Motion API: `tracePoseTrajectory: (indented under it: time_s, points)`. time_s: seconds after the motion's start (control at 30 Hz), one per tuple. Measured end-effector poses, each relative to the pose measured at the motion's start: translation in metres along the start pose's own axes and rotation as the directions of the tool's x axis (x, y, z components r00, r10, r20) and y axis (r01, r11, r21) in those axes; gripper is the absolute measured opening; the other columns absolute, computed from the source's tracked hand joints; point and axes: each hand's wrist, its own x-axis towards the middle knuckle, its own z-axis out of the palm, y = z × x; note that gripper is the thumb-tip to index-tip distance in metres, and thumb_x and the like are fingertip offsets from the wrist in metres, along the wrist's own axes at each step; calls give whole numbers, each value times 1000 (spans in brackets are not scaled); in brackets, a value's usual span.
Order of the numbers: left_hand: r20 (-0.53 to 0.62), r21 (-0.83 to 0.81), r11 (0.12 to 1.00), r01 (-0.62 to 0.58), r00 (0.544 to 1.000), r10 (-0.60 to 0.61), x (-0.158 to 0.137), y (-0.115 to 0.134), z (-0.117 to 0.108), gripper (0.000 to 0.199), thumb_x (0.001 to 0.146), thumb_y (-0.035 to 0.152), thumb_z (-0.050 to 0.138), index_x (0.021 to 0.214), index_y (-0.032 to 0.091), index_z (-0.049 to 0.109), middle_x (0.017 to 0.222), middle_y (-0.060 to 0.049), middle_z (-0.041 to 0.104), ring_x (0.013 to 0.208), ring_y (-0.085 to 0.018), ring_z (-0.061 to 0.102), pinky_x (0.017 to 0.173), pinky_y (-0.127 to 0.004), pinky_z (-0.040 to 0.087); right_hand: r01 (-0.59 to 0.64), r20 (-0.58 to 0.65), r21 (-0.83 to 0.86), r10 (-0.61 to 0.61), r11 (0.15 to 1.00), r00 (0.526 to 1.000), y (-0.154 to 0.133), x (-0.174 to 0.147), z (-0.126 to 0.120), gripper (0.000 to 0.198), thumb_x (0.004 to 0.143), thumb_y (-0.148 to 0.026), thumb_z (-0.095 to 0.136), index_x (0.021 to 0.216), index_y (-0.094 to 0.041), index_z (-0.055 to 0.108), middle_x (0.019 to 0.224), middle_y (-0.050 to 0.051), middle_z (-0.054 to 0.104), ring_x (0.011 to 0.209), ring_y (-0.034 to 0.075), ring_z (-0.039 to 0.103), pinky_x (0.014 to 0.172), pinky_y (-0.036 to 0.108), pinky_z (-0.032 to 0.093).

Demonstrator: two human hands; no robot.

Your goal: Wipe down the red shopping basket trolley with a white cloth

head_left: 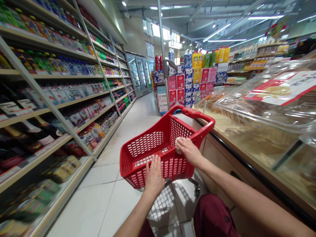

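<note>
A red plastic shopping cart [158, 130] with perforated sides stands on the tiled floor just in front of me. My left hand [154, 174] lies on its near side, fingers stretched together and reaching up to the top rim. In my right hand [190, 150] is a crumpled white cloth [178, 144], pressed at the near rim towards the handle end. The cart's handle [209, 121] rises beyond that hand to the right. Only the floor of the basket shows inside it, and the fingers partly cover the cloth.
Shelves of bottled and canned drinks [81, 89] line the left side. A counter [247, 144] with plastic-packed food [276, 89] runs close along the right. Stacked drink cartons [180, 87] stand ahead, with glass-door coolers [139, 72] farther back. My knee [213, 215] is below the cart.
</note>
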Motion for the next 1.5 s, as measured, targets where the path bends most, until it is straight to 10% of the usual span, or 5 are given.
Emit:
tracePoseTrajectory:
  time_s: [0.13,0.77,1.03,1.2,1.5]
  points:
    - [15,21,1000,-12,1000,11,1,4,0,78,60,11,42,134,8,20,142,-10,23,132,-24,14,106,-48,14,-219,-52,-31,217,975,975,20,12,-6,37,81,-10,33,112,-6,53,115,19,55,109,27,47,90,47,35]
    - [42,-117,993,11,999,-6,-6,-20,-13,71,61,11,42,131,8,28,139,-11,31,129,-22,22,106,-43,20,55,79,76,-61,996,995,-31,-1,15,40,81,-9,38,116,-21,52,124,7,52,117,22,42,97,41,31]
    - [-43,-47,990,133,990,-135,-24,-49,-8,66,64,9,43,129,5,30,134,-15,38,126,-25,29,104,-44,24,-160,7,61,160,985,987,-12,3,15,35,84,-11,35,112,-16,55,121,10,53,119,25,39,96,46,30]
    - [-22,-42,993,114,993,-115,-22,-44,-12,64,62,6,41,126,8,34,127,-14,46,119,-25,38,101,-42,30,12,166,133,-34,991,985,-41,8,27,36,86,-11,35,117,-17,52,125,8,50,122,23,36,99,44,27]
    - [136,-150,987,63,990,-43,-21,7,-13,74,61,13,43,131,2,25,139,-15,29,130,-25,20,108,-40,18,-141,202,195,101,971,974,-65,-3,34,37,85,-10,35,117,-15,52,125,11,50,122,24,35,99,44,28]
